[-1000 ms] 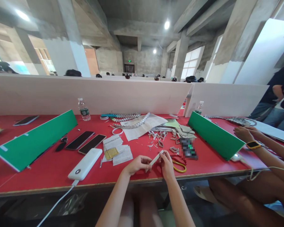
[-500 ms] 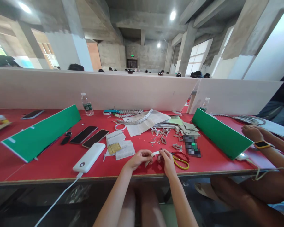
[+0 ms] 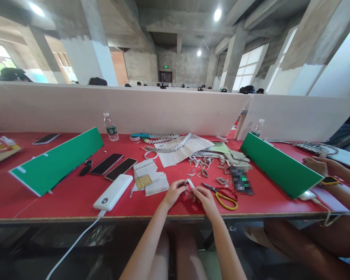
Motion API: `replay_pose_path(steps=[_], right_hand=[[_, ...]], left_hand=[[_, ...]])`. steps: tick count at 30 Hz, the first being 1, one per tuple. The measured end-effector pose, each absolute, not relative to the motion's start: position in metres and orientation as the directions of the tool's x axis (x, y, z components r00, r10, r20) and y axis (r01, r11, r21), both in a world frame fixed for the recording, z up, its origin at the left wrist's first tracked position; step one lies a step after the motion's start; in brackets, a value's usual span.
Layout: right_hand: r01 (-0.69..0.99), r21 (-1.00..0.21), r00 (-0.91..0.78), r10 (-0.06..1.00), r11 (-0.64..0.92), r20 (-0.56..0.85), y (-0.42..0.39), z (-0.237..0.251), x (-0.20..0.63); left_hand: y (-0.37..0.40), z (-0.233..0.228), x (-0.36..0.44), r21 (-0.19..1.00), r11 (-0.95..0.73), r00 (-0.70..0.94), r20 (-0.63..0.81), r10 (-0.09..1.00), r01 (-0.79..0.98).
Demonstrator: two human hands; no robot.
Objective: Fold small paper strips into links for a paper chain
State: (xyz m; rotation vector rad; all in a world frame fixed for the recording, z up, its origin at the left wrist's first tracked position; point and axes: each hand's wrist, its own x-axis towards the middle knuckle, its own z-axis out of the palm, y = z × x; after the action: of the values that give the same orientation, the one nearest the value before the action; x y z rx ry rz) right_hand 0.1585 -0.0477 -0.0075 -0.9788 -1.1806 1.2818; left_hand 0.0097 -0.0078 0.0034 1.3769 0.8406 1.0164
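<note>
Head view, lower centre: our left hand (image 3: 174, 191) & right hand (image 3: 203, 194) both pinch a small folded paper strip (image 3: 189, 183) betw. fingertips, just above the red table (image 3: 61, 198) edge, prob. to steady the fold; scissors (image 3: 221, 195) lie just right, w/in reach.

We see a red table (image 3: 61, 198), two green boards (image 3: 56, 161), a white power bank (image 3: 113, 192) and yellow-handled scissors (image 3: 226, 200) near right.
</note>
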Motion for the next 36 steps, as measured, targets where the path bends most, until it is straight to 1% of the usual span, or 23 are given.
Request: replay_pose_path(steps=[4, 7, 9, 11, 13, 15, 19, 22, 25, 27, 29, 32, 36], right_hand=[[-0.045, -0.988, -0.110, 0.983, 0.146, 0.150, -0.048, -0.011, 0.153], [0.110, -0.960, 0.010, 0.966, 0.256, 0.259, -0.049, -0.013, 0.151], [0.201, -0.932, 0.105, 0.939, 0.303, 0.328, -0.050, -0.014, 0.150], [0.222, -0.924, 0.158, 0.924, 0.310, 0.348, -0.050, -0.013, 0.148], [0.200, -0.929, 0.182, 0.920, 0.312, 0.348, -0.049, -0.012, 0.144], [0.169, -0.932, 0.201, 0.915, 0.320, 0.350, -0.046, -0.010, 0.141], [0.170, -0.923, 0.227, 0.898, 0.344, 0.377, -0.037, -0.006, 0.133], [0.220, -0.902, 0.160, 0.898, 0.372, 0.410, -0.034, -0.002, 0.129], [0.250, -0.879, 0.067, 0.899, 0.405, 0.433, -0.032, -0.001, 0.127], [0.276, -0.866, 0.038, 0.895, 0.418, 0.444, -0.032, -0.003, 0.127], [0.296, -0.856, 0.064, 0.886, 0.423, 0.460, -0.031, -0.006, 0.128], [0.290, -0.861, 0.152, 0.869, 0.417, 0.472, -0.030, -0.010, 0.130], [0.270, -0.884, 0.212, 0.872, 0.382, 0.442, -0.030, -0.014, 0.133]], left_hand=[[-0.007, 0.003, 0.011, 0.992, -0.119, 0.299, 0.125, 0.946, -0.040], [-0.005, -0.001, 0.011, 0.985, -0.175, 0.266, 0.166, 0.950, 0.010], [-0.003, -0.004, 0.010, 0.971, -0.228, 0.214, 0.209, 0.954, 0.069], [-0.001, -0.006, 0.010, 0.949, -0.283, 0.142, 0.264, 0.954, 0.137], [-0.001, -0.007, 0.008, 0.936, -0.309, 0.110, 0.293, 0.950, 0.169], [0.000, -0.007, 0.007, 0.944, -0.302, 0.117, 0.288, 0.951, 0.135], [0.001, -0.008, 0.006, 0.962, -0.268, 0.101, 0.272, 0.957, -0.049], [0.002, -0.009, 0.005, 0.959, -0.241, 0.093, 0.256, 0.962, -0.151], [0.003, -0.011, 0.005, 0.956, -0.207, 0.035, 0.219, 0.975, -0.208], [0.003, -0.010, 0.006, 0.955, -0.184, 0.017, 0.193, 0.981, -0.233], [0.003, -0.009, 0.006, 0.954, -0.162, 0.053, 0.181, 0.982, -0.251], [0.002, -0.007, 0.007, 0.947, -0.148, 0.113, 0.187, 0.976, -0.286], [0.001, -0.005, 0.007, 0.936, -0.163, 0.092, 0.201, 0.975, -0.313]])
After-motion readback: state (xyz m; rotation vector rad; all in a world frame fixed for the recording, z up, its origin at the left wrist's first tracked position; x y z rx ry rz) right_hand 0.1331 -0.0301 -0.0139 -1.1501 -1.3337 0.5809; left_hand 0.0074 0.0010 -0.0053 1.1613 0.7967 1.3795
